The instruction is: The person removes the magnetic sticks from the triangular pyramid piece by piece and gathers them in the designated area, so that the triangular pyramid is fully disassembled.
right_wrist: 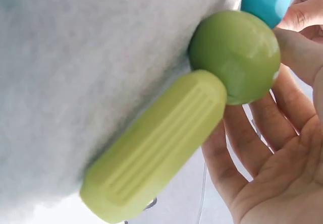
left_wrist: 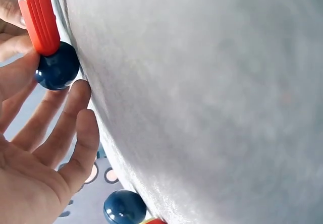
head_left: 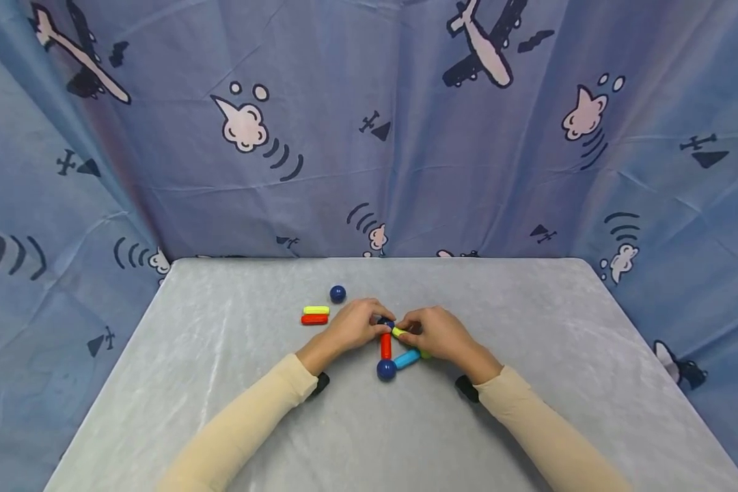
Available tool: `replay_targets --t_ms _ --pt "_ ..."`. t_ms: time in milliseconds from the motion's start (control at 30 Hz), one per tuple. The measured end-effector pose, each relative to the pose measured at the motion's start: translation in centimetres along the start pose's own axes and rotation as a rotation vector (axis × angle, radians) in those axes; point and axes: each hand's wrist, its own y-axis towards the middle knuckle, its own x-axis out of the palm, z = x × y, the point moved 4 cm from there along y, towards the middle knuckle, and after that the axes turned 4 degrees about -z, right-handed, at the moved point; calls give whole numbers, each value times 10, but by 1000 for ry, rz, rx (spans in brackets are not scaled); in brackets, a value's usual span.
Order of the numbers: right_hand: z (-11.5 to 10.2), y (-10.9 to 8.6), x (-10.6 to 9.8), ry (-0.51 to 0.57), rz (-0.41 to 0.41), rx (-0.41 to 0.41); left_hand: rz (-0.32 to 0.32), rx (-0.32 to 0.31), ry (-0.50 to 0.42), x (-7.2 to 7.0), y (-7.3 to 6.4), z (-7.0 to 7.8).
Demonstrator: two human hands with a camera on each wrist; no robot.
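Observation:
My left hand [head_left: 355, 324] holds a dark blue ball [left_wrist: 58, 66] between thumb and fingers. A red rod [head_left: 385, 346] joins that ball to a second dark blue ball [head_left: 386, 370] nearer the front. Close to the held ball, my right hand [head_left: 435, 333] pinches a yellow-green rod [head_left: 398, 332], its far part hidden by the fingers. A light blue rod [head_left: 408, 359] runs from the front ball to a green ball [right_wrist: 234, 57], which the right hand mostly covers in the head view. Another yellow-green rod [right_wrist: 154, 146] touches the green ball in the right wrist view.
Left of the hands, a loose dark blue ball [head_left: 337, 294] lies behind a yellow rod [head_left: 316, 310] and a red rod [head_left: 315, 319], which lie side by side. A grey cloth covers the table [head_left: 240, 383]. A patterned blue curtain [head_left: 320, 137] hangs behind and at both sides.

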Motion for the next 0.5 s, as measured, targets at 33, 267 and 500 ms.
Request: replay_targets --t_ms 33,267,500 --pt "0 0 0 1 -2 5 -6 -11 -5 1 0 -1" --pt "2 -1 4 -16 -1 6 -41 -45 -53 4 1 -3" --pt "3 0 4 -26 6 5 -61 -94 -82 0 -5 -8"
